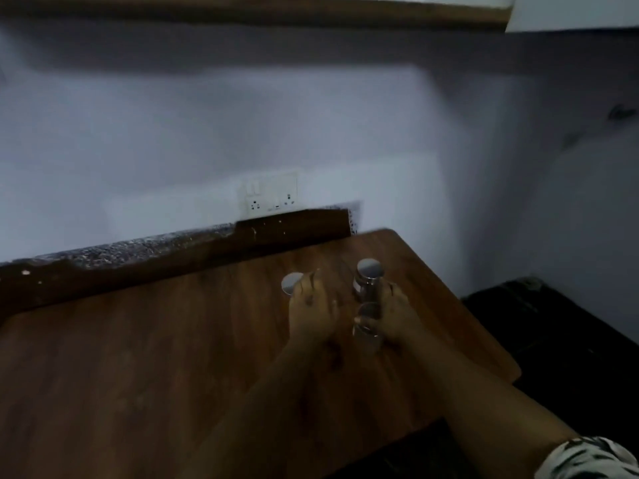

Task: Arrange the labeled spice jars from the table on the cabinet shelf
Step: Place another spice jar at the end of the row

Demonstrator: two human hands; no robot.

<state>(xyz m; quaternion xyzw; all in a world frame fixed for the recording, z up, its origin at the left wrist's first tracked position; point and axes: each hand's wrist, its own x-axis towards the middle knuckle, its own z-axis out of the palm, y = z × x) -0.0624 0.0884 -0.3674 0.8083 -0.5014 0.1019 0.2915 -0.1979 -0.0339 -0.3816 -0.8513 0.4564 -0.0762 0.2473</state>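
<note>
Three small glass spice jars with silver lids stand on the right part of the wooden table (138, 357). My left hand (311, 307) curls round the left jar (289, 283), whose lid shows past my fingers. My right hand (394, 318) grips the near jar (367, 331), with the thumb across its front. A third jar (370, 273) stands just beyond, close to my right fingertips; the blur hides whether they touch. The brown underside of the cabinet shelf (242, 12) runs along the top of the view. The labels are too blurred to read.
A white wall socket (273, 198) sits on the wall behind the table. A dark speckled ledge (138, 255) runs along the table's far edge. Right of the table lies a dark low object (553, 326). A white cabinet (574, 12) shows at the upper right.
</note>
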